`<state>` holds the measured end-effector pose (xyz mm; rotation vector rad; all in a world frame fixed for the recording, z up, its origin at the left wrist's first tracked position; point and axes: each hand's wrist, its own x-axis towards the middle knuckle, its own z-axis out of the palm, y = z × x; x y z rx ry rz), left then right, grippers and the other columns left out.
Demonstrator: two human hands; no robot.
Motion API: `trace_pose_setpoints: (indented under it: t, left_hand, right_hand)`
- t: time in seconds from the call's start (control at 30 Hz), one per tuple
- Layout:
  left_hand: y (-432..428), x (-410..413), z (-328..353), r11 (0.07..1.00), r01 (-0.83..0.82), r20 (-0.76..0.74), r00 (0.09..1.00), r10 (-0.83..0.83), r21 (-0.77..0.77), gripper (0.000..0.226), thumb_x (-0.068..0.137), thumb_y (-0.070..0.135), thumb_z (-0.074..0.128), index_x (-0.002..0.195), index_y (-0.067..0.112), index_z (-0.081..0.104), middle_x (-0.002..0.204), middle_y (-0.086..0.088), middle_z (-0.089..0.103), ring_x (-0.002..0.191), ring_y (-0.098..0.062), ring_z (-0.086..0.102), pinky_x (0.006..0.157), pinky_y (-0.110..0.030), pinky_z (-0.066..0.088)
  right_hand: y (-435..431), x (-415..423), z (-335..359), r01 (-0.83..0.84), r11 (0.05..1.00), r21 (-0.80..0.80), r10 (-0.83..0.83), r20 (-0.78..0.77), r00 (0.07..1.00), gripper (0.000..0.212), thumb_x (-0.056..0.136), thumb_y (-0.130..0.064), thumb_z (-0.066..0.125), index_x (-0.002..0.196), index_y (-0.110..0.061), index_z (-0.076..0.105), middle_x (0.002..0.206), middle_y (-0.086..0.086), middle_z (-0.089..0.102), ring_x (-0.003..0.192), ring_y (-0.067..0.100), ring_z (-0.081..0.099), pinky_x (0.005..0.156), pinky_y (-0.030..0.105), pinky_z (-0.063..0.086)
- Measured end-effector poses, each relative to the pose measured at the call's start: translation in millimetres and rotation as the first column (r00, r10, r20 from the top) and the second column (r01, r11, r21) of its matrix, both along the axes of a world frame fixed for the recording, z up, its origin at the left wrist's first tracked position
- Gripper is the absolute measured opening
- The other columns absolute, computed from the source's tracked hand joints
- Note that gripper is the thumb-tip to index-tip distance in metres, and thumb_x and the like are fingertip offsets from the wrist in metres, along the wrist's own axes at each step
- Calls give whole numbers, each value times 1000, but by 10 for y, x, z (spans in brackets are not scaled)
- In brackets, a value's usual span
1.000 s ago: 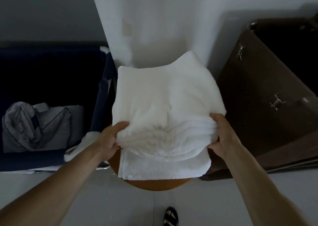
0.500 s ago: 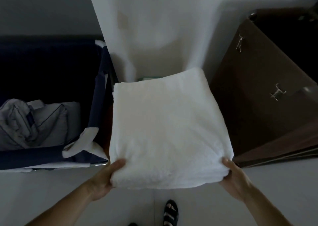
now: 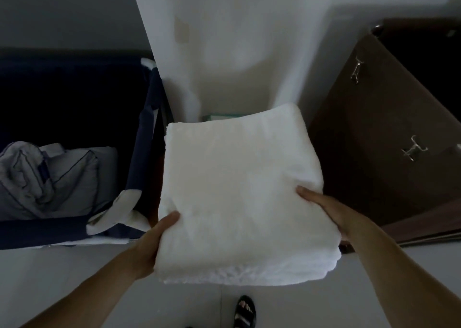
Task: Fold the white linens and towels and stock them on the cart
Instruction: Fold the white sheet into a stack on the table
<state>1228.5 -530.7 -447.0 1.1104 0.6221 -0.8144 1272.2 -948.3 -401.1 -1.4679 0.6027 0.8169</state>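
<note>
Head view: at left, a blue bag (image 3: pixel 74 98) holds crumpled grey linen (image 3: pixel 50 178). At centre the left hand (image 3: pixel 149 245) grips the near-left edge of the folded towels (image 3: pixel 237 198), thumb on top, and the right hand (image 3: pixel 329 213) clamps the right edge likewise, a brown door (image 3: pixel 374 153) beyond. Held aloft mid-frame between two well-separated hands gripping only the near half, the soft towels could sag at the far side, and I judge the layers might slide apart or unfold.
</note>
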Motion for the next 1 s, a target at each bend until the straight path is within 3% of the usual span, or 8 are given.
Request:
trace_pose_setpoints:
  t: [0.13,0.27,0.37,0.53,0.67,0.83,0.9,1.0]
  left_hand:
    - [-5,57,64,997,78,-1,997,-78,7,89,56,62,87,130,23,58,122,-8,69,109,-28,68,75,-38,59]
    - [3,102,79,992,126,-8,992,-126,20,92,56,62,86,132,23,55,123,-7,69,110,-27,67,77,-38,58]
    - [5,131,82,993,117,-28,993,-116,34,74,70,59,77,129,20,55,117,-9,71,104,-28,70,71,-38,60]
    - [0,213,94,999,40,-18,999,-40,-1,54,71,52,70,113,18,66,107,-13,74,91,-31,73,58,-37,60]
    - [-46,152,31,1000,17,-49,999,-17,-9,57,74,48,70,119,15,58,105,-16,73,91,-35,72,59,-42,60]
    - [-79,106,9,999,-28,-34,999,29,29,54,69,47,71,110,19,53,86,-14,75,74,-33,73,49,-41,58]
    - [-78,113,30,999,-50,-11,999,50,17,55,67,44,73,111,17,55,87,-13,76,75,-31,74,50,-39,58]
    - [-83,131,108,1000,-25,60,998,25,9,55,74,42,71,121,16,57,102,-13,75,88,-32,73,58,-38,60]
  right_hand:
    - [-78,-118,-300,146,989,-14,-147,-56,988,91,44,-68,91,117,-22,61,100,11,76,88,33,74,67,43,60]
    - [-137,-152,-440,179,984,7,-177,-83,981,92,45,-65,92,120,-21,61,103,11,75,89,34,73,62,43,61]
    - [-155,-123,-453,159,987,20,-157,-92,983,92,44,-64,92,119,-19,61,104,12,75,90,33,73,61,43,61]
    - [-186,-88,-418,85,996,27,-81,-117,990,88,54,-70,86,123,-24,57,112,9,74,100,32,71,82,47,58]
    - [-119,-269,-515,178,979,97,-160,-165,973,99,39,-65,92,120,-22,57,105,13,75,92,36,73,63,45,61]
    - [-34,-523,-648,286,921,265,-230,-224,947,97,44,-58,94,125,-15,62,123,23,66,108,47,65,74,55,57]
    - [-29,-501,-639,294,934,204,-247,-227,942,96,42,-63,92,121,-17,63,116,20,70,104,45,67,71,52,58]
    - [-36,-372,-505,277,960,36,-267,-167,949,90,39,-70,88,109,-19,63,89,13,77,86,38,73,61,42,58]
